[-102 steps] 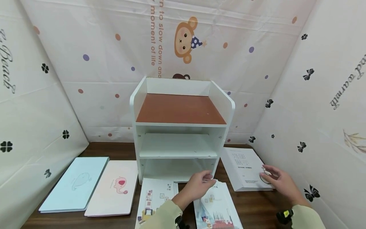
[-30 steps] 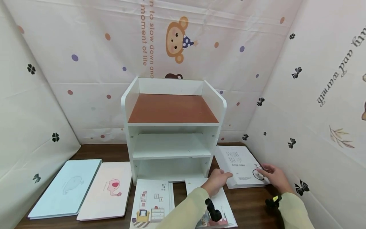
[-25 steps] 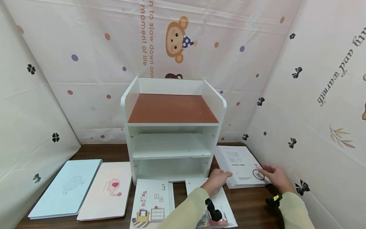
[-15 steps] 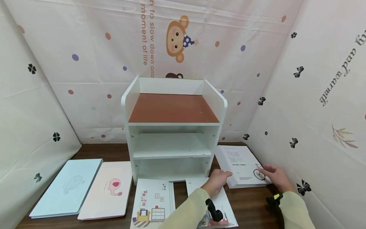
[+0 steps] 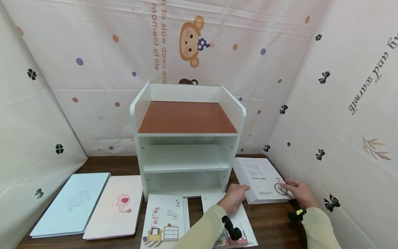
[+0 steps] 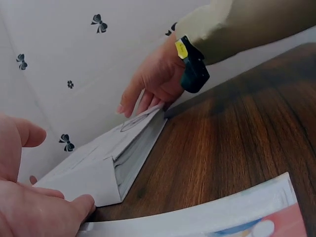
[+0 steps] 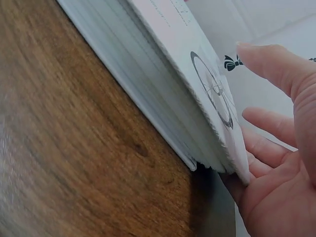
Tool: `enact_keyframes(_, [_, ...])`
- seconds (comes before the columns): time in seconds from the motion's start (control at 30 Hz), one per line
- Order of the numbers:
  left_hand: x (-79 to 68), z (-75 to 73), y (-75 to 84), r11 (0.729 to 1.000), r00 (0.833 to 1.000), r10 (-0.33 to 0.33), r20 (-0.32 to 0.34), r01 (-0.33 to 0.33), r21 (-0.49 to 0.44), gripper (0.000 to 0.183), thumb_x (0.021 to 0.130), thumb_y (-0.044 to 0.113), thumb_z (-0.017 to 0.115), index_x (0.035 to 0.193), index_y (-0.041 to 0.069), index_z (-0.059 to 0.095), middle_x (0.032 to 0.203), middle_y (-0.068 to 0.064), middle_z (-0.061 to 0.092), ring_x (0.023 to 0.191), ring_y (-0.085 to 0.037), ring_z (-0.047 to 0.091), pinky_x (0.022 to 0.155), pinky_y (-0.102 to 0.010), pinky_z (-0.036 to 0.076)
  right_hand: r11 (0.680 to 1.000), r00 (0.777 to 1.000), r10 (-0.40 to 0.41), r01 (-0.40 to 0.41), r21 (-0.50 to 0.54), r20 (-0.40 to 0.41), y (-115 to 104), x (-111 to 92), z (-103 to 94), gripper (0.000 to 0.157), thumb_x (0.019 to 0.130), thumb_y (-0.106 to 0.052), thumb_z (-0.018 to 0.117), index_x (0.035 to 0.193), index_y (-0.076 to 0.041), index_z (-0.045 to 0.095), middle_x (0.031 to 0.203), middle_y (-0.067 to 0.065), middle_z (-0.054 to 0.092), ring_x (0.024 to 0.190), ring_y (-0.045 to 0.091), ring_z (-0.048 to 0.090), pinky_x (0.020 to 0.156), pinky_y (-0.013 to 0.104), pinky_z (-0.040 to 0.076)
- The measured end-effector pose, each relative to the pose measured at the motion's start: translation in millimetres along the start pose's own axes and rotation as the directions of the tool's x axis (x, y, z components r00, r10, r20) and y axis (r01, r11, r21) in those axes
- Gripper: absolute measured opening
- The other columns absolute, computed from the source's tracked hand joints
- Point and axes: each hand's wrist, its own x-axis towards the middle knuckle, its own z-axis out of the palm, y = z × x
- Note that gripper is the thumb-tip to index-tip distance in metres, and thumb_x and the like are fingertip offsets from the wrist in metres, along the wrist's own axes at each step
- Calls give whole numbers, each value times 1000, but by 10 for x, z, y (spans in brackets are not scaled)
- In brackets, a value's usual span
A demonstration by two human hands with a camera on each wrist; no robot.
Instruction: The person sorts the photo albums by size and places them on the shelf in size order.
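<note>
A thick white hardcover book (image 5: 259,180) with a bicycle drawing lies flat on the table, right of the white shelf unit (image 5: 188,135). At its left side is my left hand (image 5: 234,199); the left wrist view shows fingertips (image 6: 84,205) against the book's spine and the thumb raised clear of it. My right hand (image 5: 300,193) is at the opposite edge. In the right wrist view, its fingers (image 7: 261,145) lie along that edge, while the thumb stands off the cover. Under my left forearm is a paperback with a pink and blue cover (image 5: 245,221), partly hidden.
Another illustrated paperback (image 5: 164,221) lies before the shelf unit. At left are a light blue notebook (image 5: 70,204) and a pale pink notebook (image 5: 115,207) with an elephant. Printed cloth walls (image 5: 311,114) enclose the dark wooden table (image 5: 270,221), close behind my right hand.
Compared with the earliest frame, my left hand has moved right, from before the shelf unit to the white book's spine. My right hand stays by the book's right edge. Recently both are nearly still.
</note>
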Motion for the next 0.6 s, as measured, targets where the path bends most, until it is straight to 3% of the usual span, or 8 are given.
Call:
enact_keyframes(0.23, [52,-11,-22,995,999,10,49,-5,-98,41,86,15,63,118,-9,53,133,-22,50,127,-33,43,104,-53,38,1000,1000,19,-19,-13,9,14,38,5,88,84,-60,59,140,5,36,146,33,26,132,49,26,104,61,31])
enact_keyframes(0.47, [85,-51,18,988,998,-60,31,63,-139,43,84,12,67,116,-11,50,132,-28,47,128,-41,42,101,-50,42,997,999,33,-32,-64,9,5,39,-11,89,82,-64,58,138,3,40,145,33,29,130,49,30,102,62,34])
enact_keyframes(0.6, [88,-32,33,985,998,-48,37,54,-167,47,82,7,68,119,-14,49,133,-30,45,129,-42,39,102,-51,41,998,1000,15,-15,-54,10,-7,31,10,91,80,-64,60,137,5,40,144,33,30,130,49,30,102,61,34])
